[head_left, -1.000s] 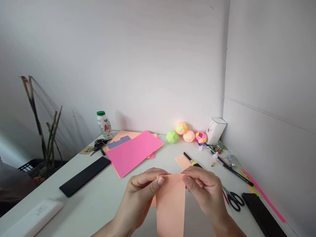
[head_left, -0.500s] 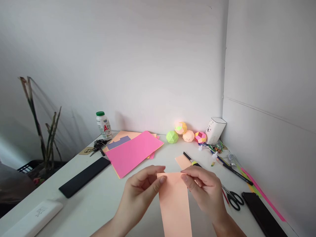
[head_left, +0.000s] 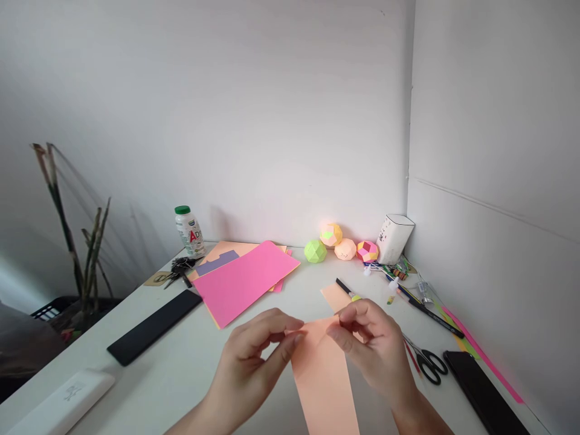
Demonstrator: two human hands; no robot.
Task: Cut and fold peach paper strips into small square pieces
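A peach paper strip (head_left: 322, 380) runs from between my hands down past the bottom edge of the view. My left hand (head_left: 254, 362) pinches its upper left corner between thumb and fingers. At the upper right corner, my right hand (head_left: 374, 350) grips the paper with thumb and forefinger, and the top edge bends a little there. Behind my right hand lie another peach paper piece (head_left: 333, 295) and a cutter-like tool with a black end (head_left: 344, 287), partly hidden by the fingers.
Pink sheets (head_left: 249, 284) lie at the back left near a white bottle (head_left: 190, 234). Several paper balls (head_left: 315, 251) stand by the wall. Scissors (head_left: 428, 367) and a black phone (head_left: 484, 393) are at right; a black flat case (head_left: 154, 326) and white power bank (head_left: 67, 402) at left.
My right hand has raised and curled the strip's right corner slightly. The strip's top edge now slants, and its lower end has swung a little to the right.
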